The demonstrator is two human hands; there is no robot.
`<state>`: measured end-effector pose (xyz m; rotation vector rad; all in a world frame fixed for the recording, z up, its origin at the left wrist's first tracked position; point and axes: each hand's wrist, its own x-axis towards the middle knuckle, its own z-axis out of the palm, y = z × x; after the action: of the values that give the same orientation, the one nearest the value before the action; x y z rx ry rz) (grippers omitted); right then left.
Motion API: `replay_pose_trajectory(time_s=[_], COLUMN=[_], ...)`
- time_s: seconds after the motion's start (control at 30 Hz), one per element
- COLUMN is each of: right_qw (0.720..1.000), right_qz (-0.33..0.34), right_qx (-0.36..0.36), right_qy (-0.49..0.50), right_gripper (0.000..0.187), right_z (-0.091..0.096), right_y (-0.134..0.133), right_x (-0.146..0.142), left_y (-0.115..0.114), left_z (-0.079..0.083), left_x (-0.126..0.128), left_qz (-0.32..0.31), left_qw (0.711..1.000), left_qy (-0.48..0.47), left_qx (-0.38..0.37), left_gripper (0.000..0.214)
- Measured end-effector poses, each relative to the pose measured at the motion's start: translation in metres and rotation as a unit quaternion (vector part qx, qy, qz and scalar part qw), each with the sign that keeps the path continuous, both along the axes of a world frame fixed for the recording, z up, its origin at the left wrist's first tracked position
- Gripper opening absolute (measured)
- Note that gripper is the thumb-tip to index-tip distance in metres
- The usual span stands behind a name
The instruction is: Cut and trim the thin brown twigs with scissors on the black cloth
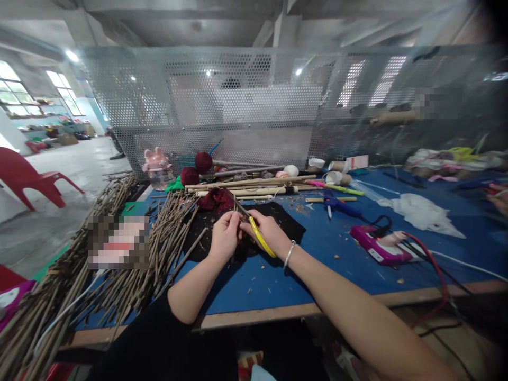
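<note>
My right hand [270, 233] is closed around a pair of scissors [260, 238] with yellow handles; the blades point up and away to the left. Close beside it, my left hand [225, 233] has its fingers pressed together in a pinch. Whatever sits between those fingertips is too small to make out. Both hands are over a black cloth [289, 225] strewn with small bits of debris. Just beyond the fingers lies a bundle of dark red yarn [216, 200]. To the left of my left hand, a heap of thin brown twigs [159, 254] covers the table.
A blue glue gun [337, 203] and a purple power strip [381, 246] with cables lie to the right. White plastic [424, 214] is farther right. Sticks [254, 185], dark red yarn balls [203, 162] and a pink jar [157, 168] line the back, before a perforated screen [246, 106].
</note>
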<state>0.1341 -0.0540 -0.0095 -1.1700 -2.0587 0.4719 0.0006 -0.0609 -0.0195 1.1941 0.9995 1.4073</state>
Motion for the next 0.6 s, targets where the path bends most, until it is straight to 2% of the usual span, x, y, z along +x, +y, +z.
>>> replay_pose_trajectory(time_s=[0.17, 0.27, 0.47, 0.6], right_qw=[0.999, 0.995, 0.997, 0.997], right_qz=[-0.022, -0.06, -0.01, -0.017], right_qx=[0.002, 0.012, 0.058, 0.062], right_qy=[-0.031, -0.076, -0.052, -0.04], right_gripper=[0.033, 0.042, 0.049, 0.052], right_z=[-0.0016, -0.0023, -0.0067, -0.0057], right_y=[0.0009, 0.0018, 0.0075, 0.0077], right_x=[0.0007, 0.0017, 0.0023, 0.0037], left_y=[0.0011, -0.0005, -0.0003, -0.0002], left_z=[-0.0026, -0.0023, -0.0039, -0.0054], left_x=[-0.0002, 0.0004, 0.0, -0.0004], left_qz=[0.007, -0.016, -0.009, -0.015], left_qw=[1.0, 1.0, 1.0, 0.999], left_qy=[0.001, 0.005, 0.014, 0.039], left_qx=[0.002, -0.017, 0.012, 0.014], left_gripper=[0.032, 0.033, 0.034, 0.035])
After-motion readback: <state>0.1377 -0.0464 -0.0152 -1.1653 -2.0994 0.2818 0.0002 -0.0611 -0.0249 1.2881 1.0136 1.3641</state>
